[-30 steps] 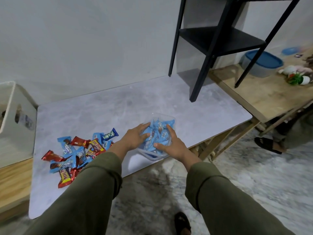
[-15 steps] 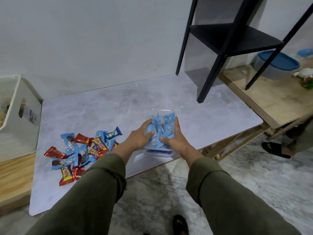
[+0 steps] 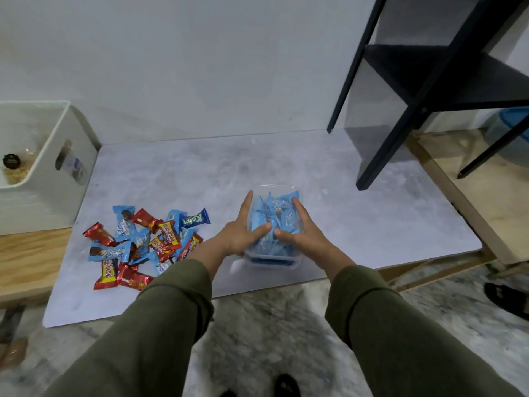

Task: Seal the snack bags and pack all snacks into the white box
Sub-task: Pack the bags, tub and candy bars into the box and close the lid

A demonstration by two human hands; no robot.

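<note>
Now left hand (image 3: 239, 236), right hand (image 3: 300, 237), gripping clear snack bag (image 3: 279, 216)

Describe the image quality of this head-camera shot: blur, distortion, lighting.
Head view: wide-angle bending curves the black shelf frame and the table edge; sleeves and floor near the bottom look smeared; lighting is soft and dim, the white box washed out; snack wrappers stay fairly legible.

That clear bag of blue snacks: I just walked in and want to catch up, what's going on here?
A person holds the clear bag of blue snacks on the grey table, left hand and right hand cupping its sides, thumbs pressing on top. A loose pile of wrapped snacks lies to the left. The white box stands beyond that pile.
</note>
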